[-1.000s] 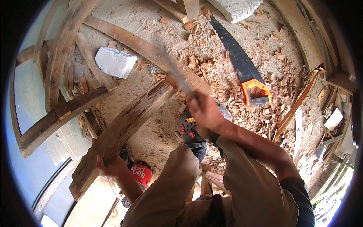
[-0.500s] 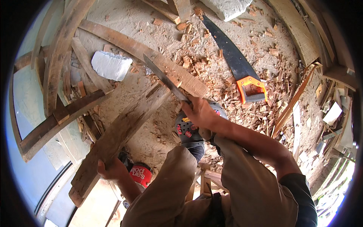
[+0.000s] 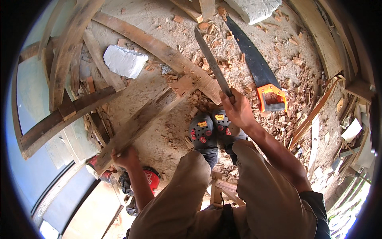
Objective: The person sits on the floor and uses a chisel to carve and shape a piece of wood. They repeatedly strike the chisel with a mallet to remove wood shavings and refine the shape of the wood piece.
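Sandy ground (image 3: 159, 16) bears wood chips (image 3: 286, 115), handsaw (image 3: 258, 71), planks (image 3: 159, 51)

The person wears loose khaki trousers (image 3: 254, 191) and a dark short sleeve (image 3: 318, 211) on the right arm. Both forearms are bare. The feet are in dark grey perforated clogs (image 3: 213, 129) dotted with small red and yellow charms.

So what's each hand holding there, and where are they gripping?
The right hand grips a long blade by its handle end. The left hand holds the wooden plank at its near end.
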